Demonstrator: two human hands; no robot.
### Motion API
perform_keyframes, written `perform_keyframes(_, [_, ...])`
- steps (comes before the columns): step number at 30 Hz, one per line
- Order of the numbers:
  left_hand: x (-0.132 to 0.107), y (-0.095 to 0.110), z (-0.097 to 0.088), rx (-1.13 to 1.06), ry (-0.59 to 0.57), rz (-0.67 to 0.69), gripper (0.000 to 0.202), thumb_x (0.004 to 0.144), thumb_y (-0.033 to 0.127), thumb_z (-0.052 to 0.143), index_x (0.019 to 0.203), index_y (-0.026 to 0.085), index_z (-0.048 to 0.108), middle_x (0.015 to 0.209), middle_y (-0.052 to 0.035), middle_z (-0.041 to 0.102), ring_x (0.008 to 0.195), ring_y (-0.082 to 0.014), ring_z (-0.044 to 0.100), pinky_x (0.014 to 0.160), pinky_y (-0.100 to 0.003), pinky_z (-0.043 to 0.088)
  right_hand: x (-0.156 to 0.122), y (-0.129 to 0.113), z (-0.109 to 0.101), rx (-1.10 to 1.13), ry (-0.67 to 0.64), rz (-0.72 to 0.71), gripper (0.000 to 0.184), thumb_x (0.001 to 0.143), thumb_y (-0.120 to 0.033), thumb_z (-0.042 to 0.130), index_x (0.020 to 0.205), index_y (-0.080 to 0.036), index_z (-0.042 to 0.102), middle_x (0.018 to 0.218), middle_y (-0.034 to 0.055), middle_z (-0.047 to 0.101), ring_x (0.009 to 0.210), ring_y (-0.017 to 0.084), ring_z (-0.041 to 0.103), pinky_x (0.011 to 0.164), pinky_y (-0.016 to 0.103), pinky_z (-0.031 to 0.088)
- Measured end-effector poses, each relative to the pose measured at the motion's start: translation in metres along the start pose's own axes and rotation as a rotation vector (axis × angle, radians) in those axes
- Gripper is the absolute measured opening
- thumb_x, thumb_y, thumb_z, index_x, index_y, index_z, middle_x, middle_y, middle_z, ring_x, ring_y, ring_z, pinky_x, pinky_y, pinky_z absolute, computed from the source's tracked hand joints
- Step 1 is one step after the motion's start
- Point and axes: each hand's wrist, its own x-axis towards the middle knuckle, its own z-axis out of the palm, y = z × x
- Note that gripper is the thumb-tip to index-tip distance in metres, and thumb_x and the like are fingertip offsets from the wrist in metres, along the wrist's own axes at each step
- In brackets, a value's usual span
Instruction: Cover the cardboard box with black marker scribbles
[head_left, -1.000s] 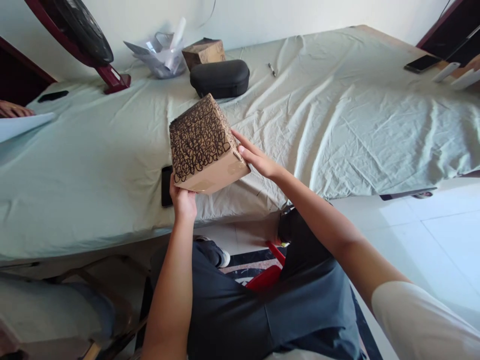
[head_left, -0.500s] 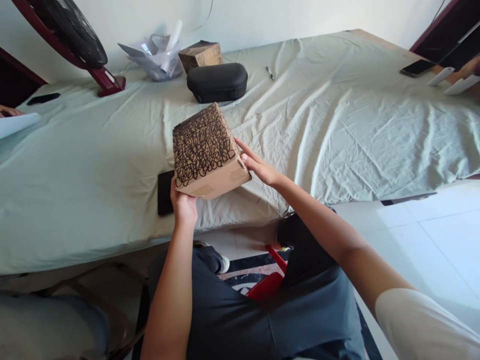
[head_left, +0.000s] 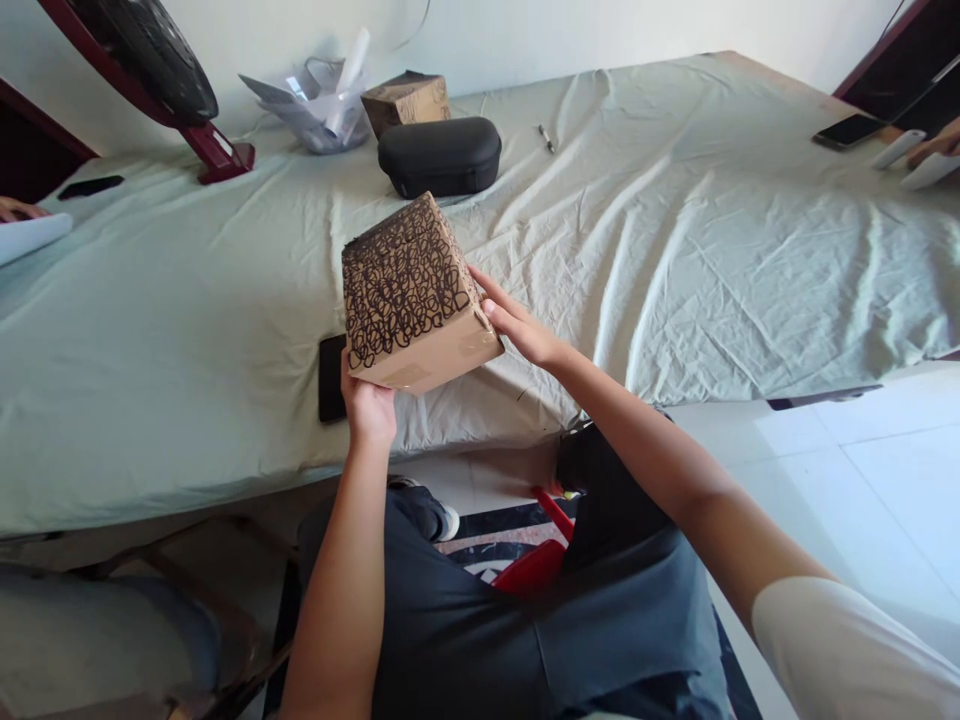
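A cardboard box (head_left: 412, 300) with black scribbles across its top face is held tilted above the near edge of the cloth-covered table (head_left: 675, 230). My left hand (head_left: 367, 405) grips its lower left corner from underneath. My right hand (head_left: 517, 325) presses flat against the box's right side, fingers stretched along it. A black phone (head_left: 331, 377) lies on the cloth just left of my left hand, partly hidden by the box.
At the back stand a black zip case (head_left: 440, 157), a smaller cardboard box (head_left: 406, 100), a clear plastic bag (head_left: 319, 100) and a fan base (head_left: 217, 155). A pen (head_left: 546, 138) lies mid-table. Other people's hands show at far left (head_left: 19, 210) and far right (head_left: 934, 148), near a phone (head_left: 851, 130).
The box has stayed in both hands, shifting only slightly with the view; its tilt is nearly the same.
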Motion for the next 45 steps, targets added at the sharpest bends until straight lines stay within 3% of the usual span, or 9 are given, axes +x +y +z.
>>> perform_keyframes(6, [-0.002, 0.007, -0.008, 0.048, -0.002, 0.017, 0.046, 0.07, 0.038, 0.079, 0.115, 0.026, 0.08, 0.129, -0.0117, 0.082, 0.114, -0.0266, 0.076, 0.084, -0.031, 0.06, 0.0, -0.002, 0.008, 0.01, -0.028, 0.016, 0.112, 0.099, -0.091, 0.051, 0.188, -0.031, 0.019, 0.199, 0.0018, 0.011, 0.182, 0.042, 0.02, 0.146, 0.07, 0.027])
perform_keyframes(12, [-0.002, 0.008, -0.006, 0.048, -0.011, 0.008, 0.052, 0.071, 0.042, 0.08, 0.119, 0.025, 0.078, 0.134, -0.014, 0.08, 0.115, -0.0285, 0.076, 0.083, -0.032, 0.059, 0.002, 0.0, 0.008, 0.01, -0.032, 0.012, 0.114, 0.098, -0.091, 0.051, 0.188, -0.029, 0.019, 0.199, 0.003, 0.01, 0.182, 0.042, 0.02, 0.146, 0.069, 0.028])
perform_keyframes(25, [0.0, 0.002, -0.003, 0.058, -0.005, 0.019, 0.047, 0.073, 0.049, 0.084, 0.113, 0.026, 0.079, 0.127, -0.0109, 0.08, 0.113, -0.0268, 0.075, 0.084, -0.032, 0.059, 0.001, -0.004, 0.004, -0.005, -0.01, 0.02, 0.115, 0.097, -0.092, 0.05, 0.188, -0.029, 0.019, 0.199, 0.0022, 0.011, 0.182, 0.043, 0.02, 0.146, 0.069, 0.028])
perform_keyframes(32, [0.0, 0.001, -0.007, 0.058, -0.004, 0.036, 0.042, 0.073, 0.044, 0.084, 0.11, 0.026, 0.077, 0.122, -0.0094, 0.079, 0.117, -0.0271, 0.074, 0.087, -0.032, 0.059, 0.001, -0.003, 0.004, -0.009, -0.018, 0.034, 0.117, 0.095, -0.094, 0.051, 0.188, -0.03, 0.019, 0.198, 0.0031, 0.018, 0.182, 0.044, 0.019, 0.145, 0.07, 0.03])
perform_keyframes(36, [0.001, 0.001, -0.006, 0.014, 0.012, 0.021, 0.039, 0.07, 0.041, 0.086, 0.105, 0.025, 0.077, 0.115, -0.0081, 0.08, 0.111, -0.0249, 0.074, 0.086, -0.031, 0.06, 0.001, -0.002, 0.004, -0.011, -0.026, 0.044, 0.119, 0.095, -0.093, 0.051, 0.188, -0.026, 0.017, 0.198, 0.0057, 0.014, 0.182, 0.044, 0.019, 0.145, 0.068, 0.031])
perform_keyframes(45, [0.014, -0.008, -0.009, 0.062, 0.016, 0.035, 0.056, 0.078, 0.076, 0.083, 0.088, 0.023, 0.07, 0.092, -0.0064, 0.07, 0.089, -0.0226, 0.068, 0.076, -0.032, 0.058, 0.0, 0.0, 0.004, -0.033, -0.044, 0.078, 0.129, 0.091, -0.094, 0.057, 0.189, -0.024, 0.011, 0.197, 0.0091, 0.018, 0.179, 0.045, 0.027, 0.145, 0.066, 0.032])
